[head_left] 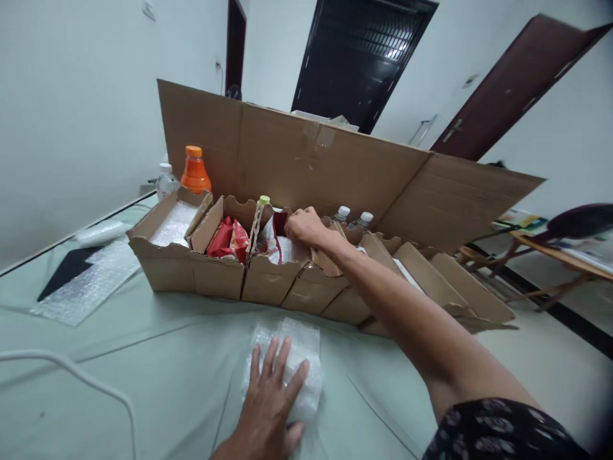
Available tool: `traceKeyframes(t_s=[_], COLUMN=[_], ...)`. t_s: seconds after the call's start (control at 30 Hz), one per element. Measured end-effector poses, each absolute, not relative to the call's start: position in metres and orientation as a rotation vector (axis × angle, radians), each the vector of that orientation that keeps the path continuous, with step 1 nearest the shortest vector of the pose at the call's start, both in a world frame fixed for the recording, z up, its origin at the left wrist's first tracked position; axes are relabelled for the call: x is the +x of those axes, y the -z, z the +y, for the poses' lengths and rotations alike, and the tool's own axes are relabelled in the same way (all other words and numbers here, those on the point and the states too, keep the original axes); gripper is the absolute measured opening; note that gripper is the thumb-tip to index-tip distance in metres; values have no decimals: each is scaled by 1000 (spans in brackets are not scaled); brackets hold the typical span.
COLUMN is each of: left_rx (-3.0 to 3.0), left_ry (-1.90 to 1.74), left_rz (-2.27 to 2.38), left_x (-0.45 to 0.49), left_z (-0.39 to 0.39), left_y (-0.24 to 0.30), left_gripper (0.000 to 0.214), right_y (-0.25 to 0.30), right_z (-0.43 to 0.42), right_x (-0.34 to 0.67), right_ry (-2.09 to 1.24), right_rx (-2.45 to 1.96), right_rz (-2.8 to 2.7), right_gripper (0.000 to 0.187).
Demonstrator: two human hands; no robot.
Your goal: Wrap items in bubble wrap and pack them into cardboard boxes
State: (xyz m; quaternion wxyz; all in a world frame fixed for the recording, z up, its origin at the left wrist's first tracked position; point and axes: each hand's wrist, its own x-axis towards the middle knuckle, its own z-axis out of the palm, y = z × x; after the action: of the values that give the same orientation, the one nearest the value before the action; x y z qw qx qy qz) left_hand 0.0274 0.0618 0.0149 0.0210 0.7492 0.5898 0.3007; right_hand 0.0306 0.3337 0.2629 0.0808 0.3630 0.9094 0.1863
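Observation:
My left hand (271, 399) lies flat with fingers spread on a folded piece of bubble wrap (292, 358) on the pale green table (143, 377). My right hand (306, 227) reaches forward into the middle compartment of a long cardboard box (215, 275), fingers curled on a red and white packet (275, 239). Red snack packets (232, 239) fill the compartment to its left. A white bubble-wrapped item (175, 223) lies in the leftmost compartment. A green-capped bottle (262, 203) stands between the compartments.
A tall cardboard sheet (335, 172) stands behind the box. An orange bottle (195, 171) and a clear bottle (166, 180) stand at the back left; two white-capped bottles (353, 220) sit behind my right wrist. Bubble wrap over a black sheet (81, 278) lies left. A white cable (86, 380) crosses the front.

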Motion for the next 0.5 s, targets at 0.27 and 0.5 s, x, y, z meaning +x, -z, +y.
traceKeyframes(t_s=[0.27,0.5], left_rx=[2146,2183], left_ry=[-625,-607], left_rz=[1918,1928], left_x=[28,27], left_z=[67,73], left_y=[-28,-22], left_gripper=[88,86], right_y=[-303,-263], right_z=[296,335], right_x=[71,6], right_ry=[-589,-407], right_rx=[1089,1058], right_rz=[2811,2877], right_gripper=[24,18])
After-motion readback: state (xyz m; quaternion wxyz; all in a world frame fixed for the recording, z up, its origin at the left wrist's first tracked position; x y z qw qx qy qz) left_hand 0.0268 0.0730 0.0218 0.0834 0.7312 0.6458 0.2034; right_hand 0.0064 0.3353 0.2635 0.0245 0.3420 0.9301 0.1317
